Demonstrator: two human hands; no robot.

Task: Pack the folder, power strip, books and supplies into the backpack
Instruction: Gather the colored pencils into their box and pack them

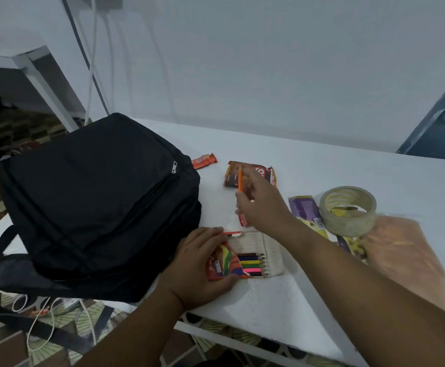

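Observation:
A black backpack lies flat on the left of the white table, its zips closed. Beside it my left hand grips an open box of coloured pencils, the pencil tips showing at its right end. My right hand is raised just above the box and pinches a single orange pencil.
A roll of clear tape stands at the right, next to a purple wrapper. A brown snack packet and a small orange wrapper lie behind my hands. White cables hang below the table's left edge.

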